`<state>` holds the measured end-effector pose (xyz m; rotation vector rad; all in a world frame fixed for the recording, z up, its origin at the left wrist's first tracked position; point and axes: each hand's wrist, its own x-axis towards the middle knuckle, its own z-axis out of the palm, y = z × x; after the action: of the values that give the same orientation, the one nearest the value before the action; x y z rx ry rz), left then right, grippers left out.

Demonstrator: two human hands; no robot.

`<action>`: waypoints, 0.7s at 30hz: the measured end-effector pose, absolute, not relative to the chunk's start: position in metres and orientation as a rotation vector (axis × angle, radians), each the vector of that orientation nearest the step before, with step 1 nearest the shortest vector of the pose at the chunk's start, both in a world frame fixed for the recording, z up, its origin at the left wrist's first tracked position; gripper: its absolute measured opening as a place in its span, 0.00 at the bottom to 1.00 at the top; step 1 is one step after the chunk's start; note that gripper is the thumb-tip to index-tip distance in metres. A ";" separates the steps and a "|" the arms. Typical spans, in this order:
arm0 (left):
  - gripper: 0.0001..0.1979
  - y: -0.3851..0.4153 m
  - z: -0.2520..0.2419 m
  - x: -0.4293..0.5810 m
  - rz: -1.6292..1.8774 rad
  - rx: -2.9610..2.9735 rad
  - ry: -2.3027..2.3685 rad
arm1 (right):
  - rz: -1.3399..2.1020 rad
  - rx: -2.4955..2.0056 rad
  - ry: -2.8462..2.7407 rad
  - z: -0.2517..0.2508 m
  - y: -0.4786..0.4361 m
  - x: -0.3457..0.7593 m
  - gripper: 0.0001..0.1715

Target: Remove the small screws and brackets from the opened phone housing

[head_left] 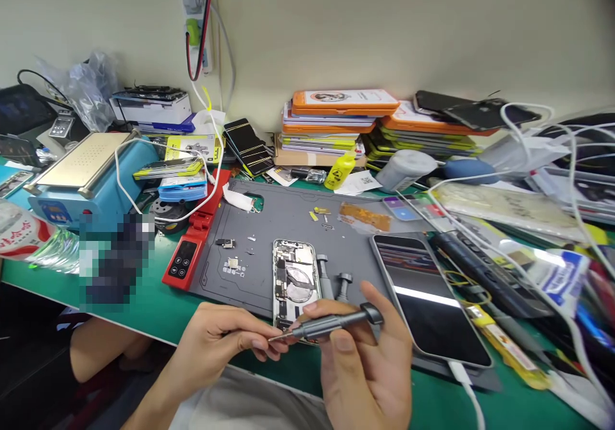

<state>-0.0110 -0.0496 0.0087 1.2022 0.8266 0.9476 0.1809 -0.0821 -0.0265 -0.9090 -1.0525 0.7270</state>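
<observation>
My right hand (358,359) holds a grey screwdriver (331,325) between thumb and fingers, its tip pointing left. The thumb and fingers of my left hand (225,337) are pinched together at the screwdriver's tip; whatever they hold is too small to make out. Just beyond my hands an opened phone (296,279) lies on the grey mat (240,225), its inner parts showing and its near end partly hidden by my fingers. Two more screwdrivers, one with a dark round cap (344,279), rest right of it. Small phone parts (225,243) lie to its left.
A large phone (430,298) with a white cable lies at the right, beside tools and a yellow-handled cutter (512,350). A red device (180,263) borders the mat's left side. Behind stand stacked boxes (331,125) and a yellow bottle (339,172). Another person's leg (96,347) shows at lower left.
</observation>
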 end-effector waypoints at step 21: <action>0.16 -0.059 -0.003 -0.010 1.138 1.704 1.201 | 0.091 -1.050 -1.501 -0.020 -0.059 0.194 0.28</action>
<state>-0.0099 -0.0586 -0.0029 1.7043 1.2007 1.1378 0.1938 -0.0593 -0.0201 -1.0503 -1.5008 0.0912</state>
